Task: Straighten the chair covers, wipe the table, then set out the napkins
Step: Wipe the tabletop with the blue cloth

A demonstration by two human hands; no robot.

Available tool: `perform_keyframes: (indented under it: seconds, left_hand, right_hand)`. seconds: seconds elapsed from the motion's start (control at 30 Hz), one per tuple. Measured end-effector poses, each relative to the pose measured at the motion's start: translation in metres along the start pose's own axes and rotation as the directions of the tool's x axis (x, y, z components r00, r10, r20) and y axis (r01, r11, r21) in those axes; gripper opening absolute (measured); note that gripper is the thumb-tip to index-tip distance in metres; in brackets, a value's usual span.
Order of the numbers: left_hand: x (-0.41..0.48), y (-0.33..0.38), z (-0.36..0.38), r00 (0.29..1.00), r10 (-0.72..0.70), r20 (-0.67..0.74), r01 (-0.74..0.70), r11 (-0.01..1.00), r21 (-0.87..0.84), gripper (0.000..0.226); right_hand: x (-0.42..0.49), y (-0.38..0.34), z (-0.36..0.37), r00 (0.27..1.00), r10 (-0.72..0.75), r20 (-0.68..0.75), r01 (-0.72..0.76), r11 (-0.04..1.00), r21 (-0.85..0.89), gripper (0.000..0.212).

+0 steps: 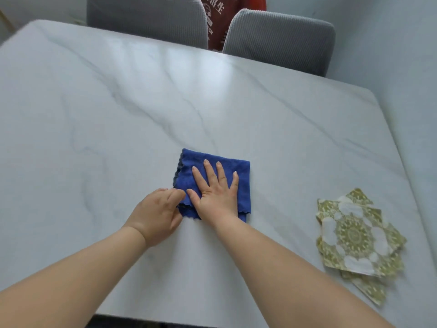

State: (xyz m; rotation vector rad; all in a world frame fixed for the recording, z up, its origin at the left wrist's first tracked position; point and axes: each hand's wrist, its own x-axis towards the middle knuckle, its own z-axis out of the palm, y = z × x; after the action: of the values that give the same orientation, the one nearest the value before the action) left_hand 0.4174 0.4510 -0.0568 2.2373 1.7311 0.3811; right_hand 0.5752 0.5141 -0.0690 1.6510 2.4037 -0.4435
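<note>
The white table (118, 114) with grey veins fills almost all of your view, and its near edge runs below your forearms at six o'clock. Behind its far edge stand a chair (146, 20) at eleven o'clock and a second chair (281, 41) at one o'clock. Both are covered in grey ribbed fabric and pushed close to the table. Between them you see a dark red bag (218, 24) with white print, partly hidden. At four o'clock, near the right edge of the table, the napkins (354, 235) lie in a loose, fanned pile, green and white in pattern, well apart from your hands. A little below the middle of the table, toward six o'clock, lies the folded blue cloth (243, 185), flat on the surface. Your right hand (215, 195) presses on this cloth with the palm down and the fingers straight and spread. Your left hand (153, 216) is just beside it at seven o'clock, with the fingers curled, and it pinches the near left edge of the cloth between thumb and fingers.
</note>
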Motion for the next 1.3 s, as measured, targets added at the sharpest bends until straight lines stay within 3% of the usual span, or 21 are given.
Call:
perform_keyframes:
  seconds: [0.13,0.2,0.3,0.37,0.4,0.47,0.5,0.57,0.63,0.7,0.77,0.93,1.03,1.13,1.2,1.3]
  left_hand:
    - [-0.06,0.01,-0.012,0.994,-0.034,0.103,0.028,0.998,0.059,0.02]
    - [-0.079,0.02,-0.017,0.972,-0.166,0.166,0.156,0.985,0.073,0.014]
    - [-0.088,0.032,-0.021,0.887,-0.401,0.229,0.416,0.909,-0.02,0.018]
    - [-0.091,0.038,-0.021,0.801,-0.556,0.222,0.593,0.788,-0.163,0.036]
    - [-0.092,0.04,-0.022,0.724,-0.649,0.235,0.689,0.693,-0.211,0.049]
    - [-0.088,0.043,-0.02,0.565,-0.772,0.293,0.825,0.515,-0.233,0.066]
    - [-0.087,0.048,-0.021,0.528,-0.788,0.315,0.849,0.486,-0.208,0.066]
    - [-0.082,0.055,-0.019,0.533,-0.772,0.347,0.844,0.518,-0.143,0.061]
    - [-0.078,0.064,-0.015,0.534,-0.759,0.373,0.831,0.553,-0.065,0.059]
    - [-0.074,0.07,-0.013,0.517,-0.773,0.368,0.842,0.537,-0.056,0.047]
    - [-0.072,0.071,-0.016,0.513,-0.777,0.365,0.856,0.491,-0.16,0.035]
    - [-0.073,0.071,-0.029,0.486,-0.719,0.497,0.858,0.285,-0.428,0.03]
    - [-0.074,0.075,-0.041,0.439,-0.689,0.577,0.848,0.106,-0.519,0.052]
    - [-0.077,0.076,-0.053,0.498,-0.634,0.592,0.785,0.04,-0.618,0.062]
    - [-0.082,0.075,-0.065,0.536,-0.609,0.584,0.749,0.023,-0.663,0.056]
    - [-0.087,0.072,-0.083,0.541,-0.613,0.576,0.7,-0.052,-0.712,0.034]
  right_hand:
    - [-0.065,-0.028,0.024,0.997,-0.04,0.065,0.039,0.999,0.021,0.062]
    - [-0.093,-0.037,0.031,0.994,-0.055,0.098,0.051,0.998,0.044,0.062]
    - [-0.123,-0.039,0.038,0.987,-0.091,0.134,0.082,0.994,0.07,0.064]
    - [-0.135,-0.033,0.034,0.978,-0.15,0.144,0.13,0.981,0.141,0.067]
    - [-0.141,-0.029,0.027,0.977,-0.164,0.137,0.126,0.96,0.251,0.068]
    - [-0.146,-0.018,0.01,0.997,-0.045,0.056,0.001,0.786,0.618,0.064]
    - [-0.149,-0.01,0.001,0.996,0.091,0.019,-0.075,0.674,0.735,0.06]
    - [-0.149,0.009,-0.011,0.929,0.369,0.0,-0.245,0.617,0.748,0.051]
    - [-0.153,0.026,-0.015,0.843,0.522,0.132,-0.458,0.565,0.686,0.05]
    - [-0.158,0.03,-0.014,0.786,0.538,0.305,-0.582,0.475,0.661,0.045]
    - [-0.159,0.024,-0.011,0.772,0.498,0.394,-0.609,0.402,0.684,0.035]
    - [-0.149,0.008,-0.013,0.726,0.364,0.584,-0.651,0.091,0.753,0.019]
    - [-0.147,0.005,-0.032,0.797,0.292,0.529,-0.586,0.16,0.794,0.016]
    - [-0.144,-0.013,-0.053,0.893,0.258,0.37,-0.437,0.293,0.85,0.011]
    - [-0.141,-0.038,-0.065,0.951,0.19,0.243,-0.304,0.446,0.842,0.01]
    - [-0.142,-0.08,-0.078,0.979,-0.013,0.201,-0.144,0.652,0.744,0.017]
